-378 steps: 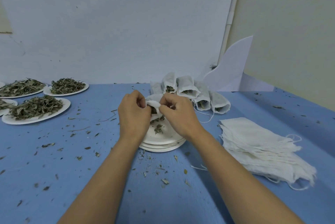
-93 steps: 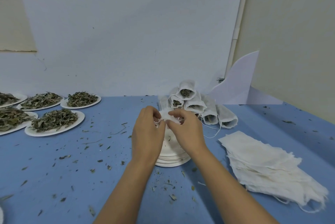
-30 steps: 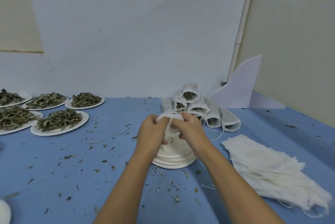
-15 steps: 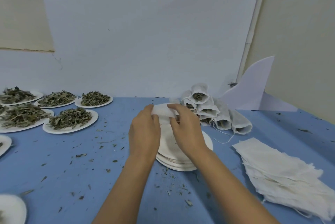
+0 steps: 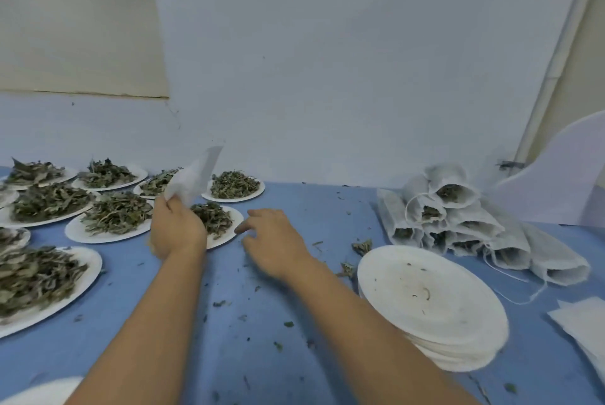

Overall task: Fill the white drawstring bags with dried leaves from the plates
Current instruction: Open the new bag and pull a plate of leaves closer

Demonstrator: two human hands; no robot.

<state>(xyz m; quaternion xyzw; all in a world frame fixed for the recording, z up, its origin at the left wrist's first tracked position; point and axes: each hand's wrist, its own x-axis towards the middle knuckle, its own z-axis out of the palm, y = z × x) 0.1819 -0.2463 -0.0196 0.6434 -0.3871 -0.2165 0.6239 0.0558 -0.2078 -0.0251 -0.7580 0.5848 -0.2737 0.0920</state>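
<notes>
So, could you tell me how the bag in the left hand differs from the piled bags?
The held bag is flat and looks empty; the piled bags bulge, with leaves showing at their mouths. The held bag sticks up from the left hand; the piled bags lie on their sides, stacked on the table. Both are white fabric.

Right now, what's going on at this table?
A person is filling small white bags with dried leaves. The left hand pinches a flat white bag held up over the plates. The right hand, open and holding nothing, hovers beside the nearest plate of leaves. A pile of filled bags lies at the far right, behind a stack of empty plates. More plates of leaves sit on the left.
</notes>
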